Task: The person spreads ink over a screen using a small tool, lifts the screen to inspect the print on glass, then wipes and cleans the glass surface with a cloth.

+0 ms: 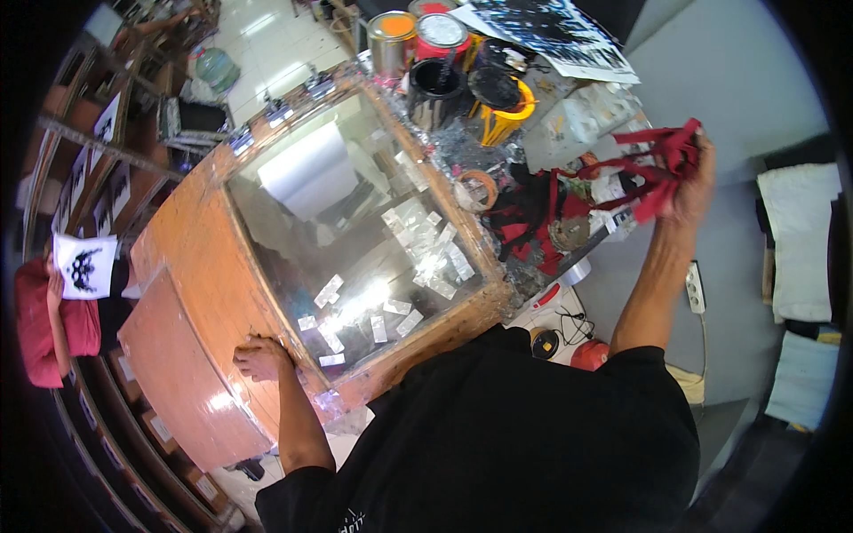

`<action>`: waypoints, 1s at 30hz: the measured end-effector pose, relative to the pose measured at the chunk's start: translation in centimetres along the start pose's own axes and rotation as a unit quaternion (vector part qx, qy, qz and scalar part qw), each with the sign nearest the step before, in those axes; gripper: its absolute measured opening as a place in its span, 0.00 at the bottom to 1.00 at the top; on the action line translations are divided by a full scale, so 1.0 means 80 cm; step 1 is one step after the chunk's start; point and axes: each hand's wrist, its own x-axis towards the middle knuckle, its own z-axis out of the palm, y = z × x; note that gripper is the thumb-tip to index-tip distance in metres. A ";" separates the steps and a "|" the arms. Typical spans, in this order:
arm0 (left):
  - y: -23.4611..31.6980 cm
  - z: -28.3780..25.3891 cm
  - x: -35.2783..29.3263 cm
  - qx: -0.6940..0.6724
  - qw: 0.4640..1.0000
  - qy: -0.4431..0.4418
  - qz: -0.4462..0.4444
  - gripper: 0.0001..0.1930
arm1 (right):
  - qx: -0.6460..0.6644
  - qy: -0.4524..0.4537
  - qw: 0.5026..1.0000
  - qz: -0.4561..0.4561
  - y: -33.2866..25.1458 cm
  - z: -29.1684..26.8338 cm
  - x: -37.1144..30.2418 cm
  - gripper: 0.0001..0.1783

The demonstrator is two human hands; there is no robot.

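Note:
My right hand (pixel 696 197) is raised at the right, closed around a bunch of dark red cloth strips (pixel 653 162). Their loose ends hang left over a cluttered side surface, where more red and black rags (pixel 533 218) lie. My left hand (pixel 264 358) rests on the orange-brown wooden tabletop (pixel 191 253), beside the frame of an inset glass panel (pixel 355 258). Its fingers are slightly bent and apart, with nothing seen in them. On or under the glass lie several small pale pieces (pixel 379 329) and a white sheet (pixel 308 171).
Open paint cans (pixel 391 44) and a black-smeared pot (pixel 435 93) crowd the far side, with a yellow tub (pixel 506 111) and a roll of tape (pixel 477 190). Metal clamps (pixel 277 111) line the table's far edge. At left, a person in red (pixel 58 320) holds a printed white sheet near shelves (pixel 115 169).

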 end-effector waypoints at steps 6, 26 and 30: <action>0.013 -0.010 0.001 -0.012 1.000 -0.006 0.002 0.26 | 0.094 -0.187 0.978 -0.027 -0.067 0.105 -0.046 0.24; 0.012 -0.026 0.001 -0.089 0.996 -0.021 -0.014 0.28 | -0.532 -0.522 0.663 -0.072 0.400 0.201 -0.328 0.42; 0.015 -0.025 0.000 -0.091 0.995 -0.046 -0.020 0.29 | -0.497 -0.608 0.603 -0.141 0.391 0.193 -0.379 0.49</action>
